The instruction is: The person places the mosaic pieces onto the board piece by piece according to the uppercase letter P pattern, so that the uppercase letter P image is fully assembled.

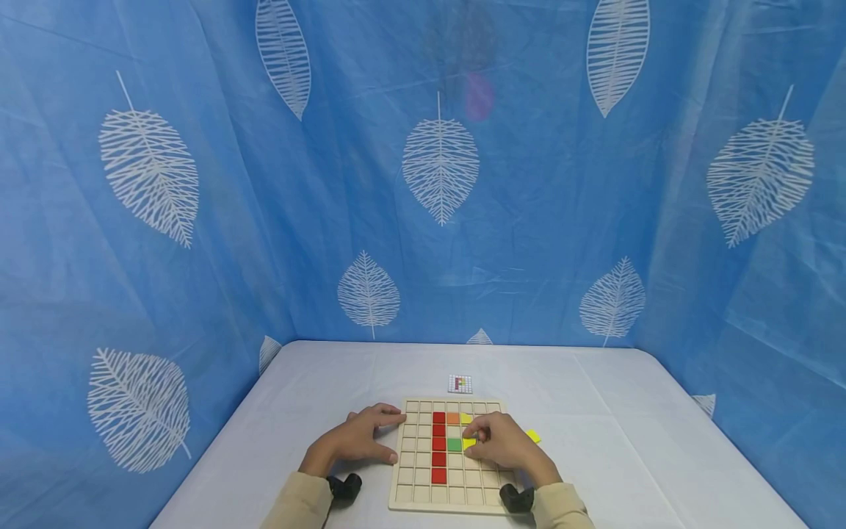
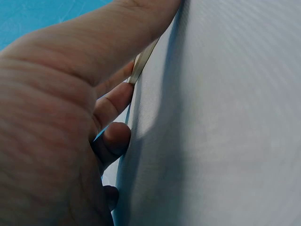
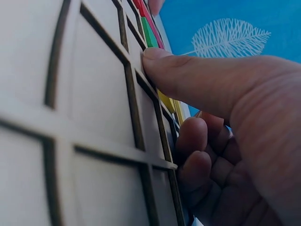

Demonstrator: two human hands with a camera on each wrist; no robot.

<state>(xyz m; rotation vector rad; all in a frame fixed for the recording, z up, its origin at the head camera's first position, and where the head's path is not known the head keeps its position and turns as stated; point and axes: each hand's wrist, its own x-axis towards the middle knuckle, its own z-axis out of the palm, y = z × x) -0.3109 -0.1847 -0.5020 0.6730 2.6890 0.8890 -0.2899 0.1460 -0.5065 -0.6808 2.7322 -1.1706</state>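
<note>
A wooden grid board [image 1: 423,495] lies on the table with a column of red tiles [image 1: 439,459], an orange tile [image 1: 452,418], a green tile [image 1: 454,444] and a yellow tile [image 1: 465,418] in its cells. My right hand [image 1: 504,442] is over the board, thumb and forefinger at a second yellow tile [image 1: 468,444] just right of the green one; part of that tile is hidden. In the right wrist view the thumb [image 3: 188,77] lies against the grid, and the other fingers are curled. My left hand [image 1: 357,437] rests at the board's left edge, thumb and fingers spread apart.
Beyond the board lies a small pattern card [image 1: 460,383] with a coloured grid. A loose yellow tile [image 1: 533,436] is on the white tablecloth [image 1: 634,441], right of the right hand. Blue leaf-patterned curtains [image 1: 529,220] surround the table at the back and sides.
</note>
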